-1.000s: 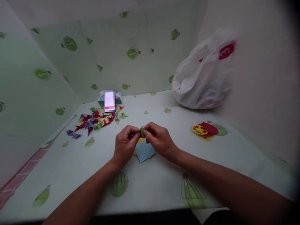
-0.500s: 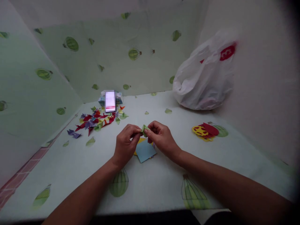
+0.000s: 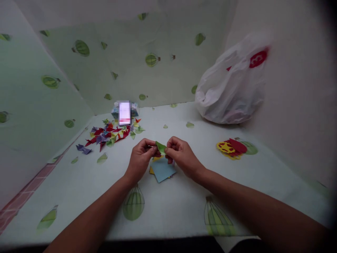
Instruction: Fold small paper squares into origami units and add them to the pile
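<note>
A small green piece of folded origami paper (image 3: 160,147) is held up between my two hands. My left hand (image 3: 143,153) pinches its left side, and my right hand (image 3: 180,151) grips the right side between thumb and fingers. The fingertips hide part of the folds. Just below the hands lies a short stack of square paper sheets, with a light blue sheet (image 3: 163,169) on top and yellow corners (image 3: 152,171) sticking out from under it.
Several folded paper figures (image 3: 105,136) in many colours lie heaped at the left. Behind them a phone (image 3: 124,112) leans on a tissue box (image 3: 134,109). Red and yellow paper cutouts (image 3: 231,147) lie at the right, with a white plastic bag (image 3: 231,91) behind.
The green paper has turned in my fingers and now shows a larger flat face. Both hands stay in nearly the same place.
</note>
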Demonstrator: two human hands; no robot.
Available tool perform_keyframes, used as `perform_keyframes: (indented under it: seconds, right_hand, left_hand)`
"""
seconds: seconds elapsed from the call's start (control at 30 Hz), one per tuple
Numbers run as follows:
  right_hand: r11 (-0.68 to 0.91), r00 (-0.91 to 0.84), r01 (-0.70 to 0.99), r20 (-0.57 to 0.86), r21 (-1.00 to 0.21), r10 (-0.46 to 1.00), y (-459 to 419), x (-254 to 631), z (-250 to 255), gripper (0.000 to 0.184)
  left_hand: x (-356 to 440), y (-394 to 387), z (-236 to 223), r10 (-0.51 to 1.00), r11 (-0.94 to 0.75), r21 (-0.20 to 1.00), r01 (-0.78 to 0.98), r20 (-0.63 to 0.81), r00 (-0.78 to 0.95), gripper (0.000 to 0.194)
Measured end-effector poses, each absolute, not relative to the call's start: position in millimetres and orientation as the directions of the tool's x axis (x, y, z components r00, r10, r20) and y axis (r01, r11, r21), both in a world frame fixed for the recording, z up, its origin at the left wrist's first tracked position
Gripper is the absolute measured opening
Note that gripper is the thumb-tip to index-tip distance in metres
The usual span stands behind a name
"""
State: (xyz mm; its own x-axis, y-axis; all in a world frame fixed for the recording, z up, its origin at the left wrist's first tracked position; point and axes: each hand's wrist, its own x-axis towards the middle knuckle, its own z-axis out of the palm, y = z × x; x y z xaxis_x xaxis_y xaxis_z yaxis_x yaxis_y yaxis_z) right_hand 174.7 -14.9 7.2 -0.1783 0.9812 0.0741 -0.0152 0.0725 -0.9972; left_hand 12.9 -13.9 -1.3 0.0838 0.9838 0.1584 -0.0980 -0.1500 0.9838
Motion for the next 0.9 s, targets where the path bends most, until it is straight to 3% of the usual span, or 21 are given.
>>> perform_keyframes:
  seconds: [0.23,0.43,0.7,0.9]
  right_hand:
    - [0.108,-0.186,0.16,0.078,-0.981,0.979,-17,176,8,0.021]
    - [0.077,-0.196,0.182,0.041,-0.98,0.98,-19,176,9,0.026]
    - [0.229,-0.241,0.297,0.159,-0.927,0.957,-21,174,10,0.03]
    - [0.28,-0.332,0.215,0.199,-0.936,0.922,-19,180,11,0.042]
  left_hand:
    - [12,-13,-3,0.981,-0.003,0.986,-0.165,0.035,0.19,0.017]
    - [13,-15,0,0.98,-0.007,0.992,-0.123,0.031,0.199,0.021]
    - [17,-18,7,0.985,-0.058,0.997,-0.05,0.066,0.16,0.019]
    - [16,-18,9,0.986,-0.084,0.996,-0.011,0.085,0.144,0.018]
